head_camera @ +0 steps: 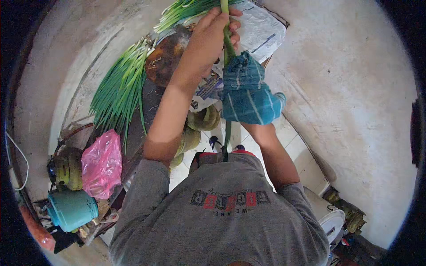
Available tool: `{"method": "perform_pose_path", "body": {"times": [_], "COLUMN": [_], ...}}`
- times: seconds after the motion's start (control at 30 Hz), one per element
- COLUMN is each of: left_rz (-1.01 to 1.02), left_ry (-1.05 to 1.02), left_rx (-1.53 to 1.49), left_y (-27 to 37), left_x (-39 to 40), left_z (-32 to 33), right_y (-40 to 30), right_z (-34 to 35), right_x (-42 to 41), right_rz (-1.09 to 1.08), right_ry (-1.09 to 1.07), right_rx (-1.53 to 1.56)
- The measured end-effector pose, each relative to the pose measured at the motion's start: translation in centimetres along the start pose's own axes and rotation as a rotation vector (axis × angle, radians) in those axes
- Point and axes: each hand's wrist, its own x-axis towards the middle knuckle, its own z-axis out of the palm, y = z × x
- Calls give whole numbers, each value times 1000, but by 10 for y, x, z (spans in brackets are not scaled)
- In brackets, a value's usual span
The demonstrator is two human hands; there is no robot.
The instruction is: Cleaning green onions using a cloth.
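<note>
My left hand grips a thick green onion stalk near the top of the view, with fingers on both sides of it. A teal cloth with white stripes covers my right hand, whose fingers are hidden under it. Into the cloth's upper left side runs the stalk, and a dark green leaf end hangs out below, in front of my shirt. Left of my left forearm, a bundle of green onions lies with roots up and leaves towards me. Another bundle of green onions lies at the top.
Beside the bundles sits a brown, stained rounded object. A pale plastic sheet lies beyond my hands. At left are a pink plastic bag and a turquoise container. Green gas cylinders stand below the counter; a wall rises at right.
</note>
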Motion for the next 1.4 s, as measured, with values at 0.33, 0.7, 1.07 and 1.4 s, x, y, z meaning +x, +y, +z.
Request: {"method": "perform_pose_path", "body": {"times": [0.33,0.7,1.07,1.4], "left_rz": [104,130,209,396], "left_ry": [-46,-14,2,-172], "left_rx": [213,180,150,349], "left_y": [-17,-58,-49,-44], "left_x": [-15,-26,-35,-42], "left_z": [26,53,58,57], "right_y": [30,46,72,48], "right_z": [-37,-66,-78,-70], "right_x": [-17,-21,-4,13], "right_rz": [-9,145,193,96], "right_ry": [29,-69,-371,-330], "right_rx": [-141,129,350,164]}}
